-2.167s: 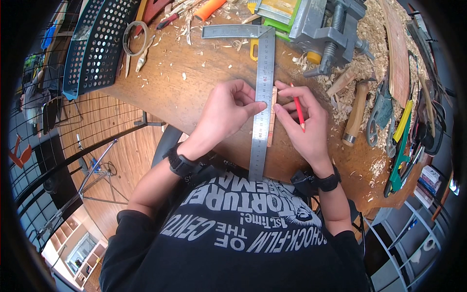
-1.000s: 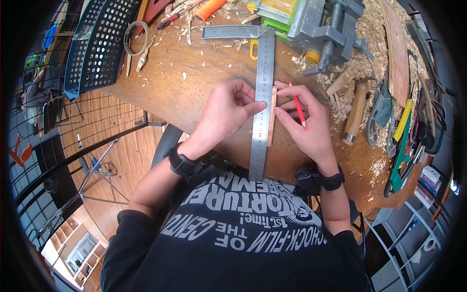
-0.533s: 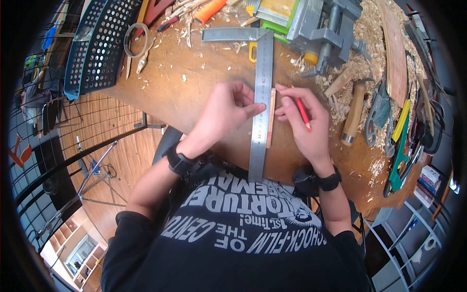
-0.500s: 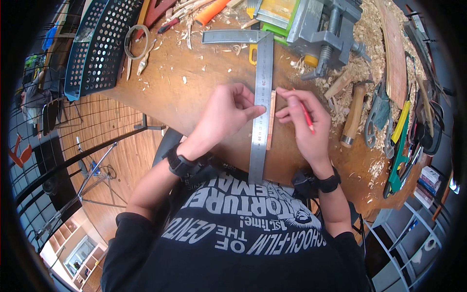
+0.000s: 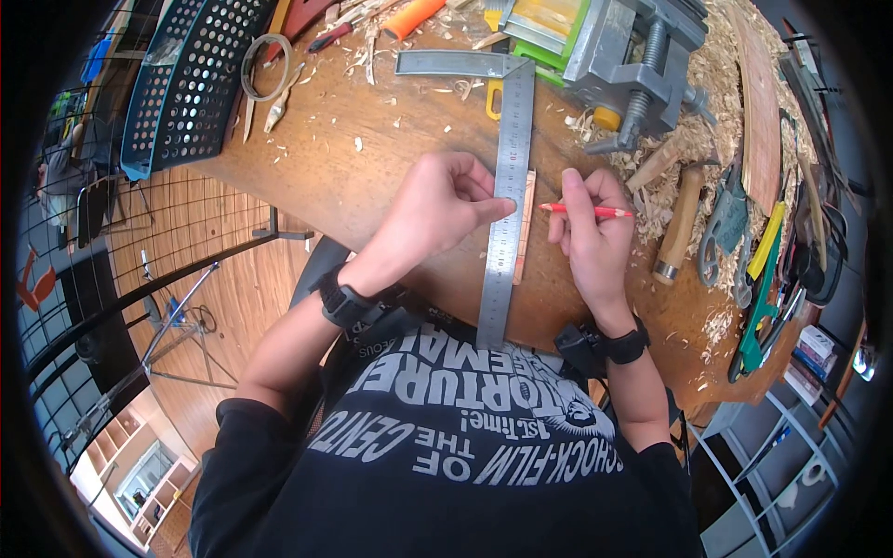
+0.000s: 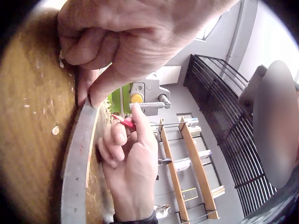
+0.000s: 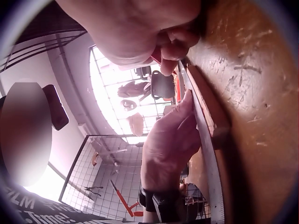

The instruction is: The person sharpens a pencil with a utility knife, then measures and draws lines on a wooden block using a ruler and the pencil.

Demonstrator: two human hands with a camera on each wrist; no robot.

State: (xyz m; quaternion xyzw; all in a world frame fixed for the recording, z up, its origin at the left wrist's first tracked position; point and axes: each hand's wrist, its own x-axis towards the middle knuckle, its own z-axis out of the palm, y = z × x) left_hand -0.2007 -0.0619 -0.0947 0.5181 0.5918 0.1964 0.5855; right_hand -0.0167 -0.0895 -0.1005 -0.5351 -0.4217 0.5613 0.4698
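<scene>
A steel try square with a ruled blade [image 5: 502, 265] lies across the workbench, its stock [image 5: 451, 63] at the far end. Along the blade's right edge runs a narrow wood strip [image 5: 526, 219], partly covered by the blade. My left hand [image 5: 437, 209] pinches the blade near its middle, thumb on top and fingers curled at the left edge. To the right of the strip, my right hand [image 5: 595, 246] holds a red pencil [image 5: 605, 212] between thumb and fingers. The pencil lies crosswise, with one end pointing at the strip. In the right wrist view, the wood strip [image 7: 205, 100] sits against the blade.
A grey metal vise [image 5: 633, 70] stands at the back right, amid wood shavings [image 5: 716, 56]. A wooden-handled tool [image 5: 677, 223] and several other tools lie on the right. A perforated basket [image 5: 191, 102] and a tape roll [image 5: 266, 67] are at the back left.
My right hand has drawn back from the strip and turned the pencil from lengthwise to crosswise in its fingers. My left hand keeps its place on the blade. The head view has shifted slightly.
</scene>
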